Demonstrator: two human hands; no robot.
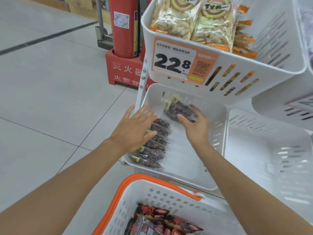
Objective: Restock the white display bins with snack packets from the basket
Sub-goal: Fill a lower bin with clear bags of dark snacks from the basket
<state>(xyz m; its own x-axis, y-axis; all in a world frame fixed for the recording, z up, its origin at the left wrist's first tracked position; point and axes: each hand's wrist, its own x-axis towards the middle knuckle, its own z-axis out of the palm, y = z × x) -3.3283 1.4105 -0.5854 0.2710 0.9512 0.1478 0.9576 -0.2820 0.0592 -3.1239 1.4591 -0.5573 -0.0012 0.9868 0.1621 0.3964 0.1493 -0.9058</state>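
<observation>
Centrally, a shallow white plastic bin (218,116) with slotted walls and rounded corners sits low on a display rack. Along its left wall stands a row of packets (155,145), small clear crinkly pouches of dark reddish-brown snack, overlapping like tiles. The left hand (135,131) lies flat on the far part of this row, fingers straight and spread. The right hand (197,126) grips a clear packet (177,110) of the same dark snack towards the far end of the bin, thumb on its near face and fingers curled round its far side. The middle and right of the bin floor are bare, smooth white plastic, leaving room beside the row. Directly above, a deeper white upper bin (254,73) overhangs the far edge; it holds glossy bags of pale biscuits (191,19) and thin orange packets (243,39), and carries an orange price tag (176,63) reading 22.8. Nearest the viewer is the basket (169,195), white perforated plastic with an orange rim and handle, holding shiny red and black packets (160,221). Just to the right of the first bin stands another white slotted bin (271,150). To the left, grey floor tiles (42,82) lie open, with a red fire extinguisher (125,28) in a red stand (123,70) beyond
</observation>
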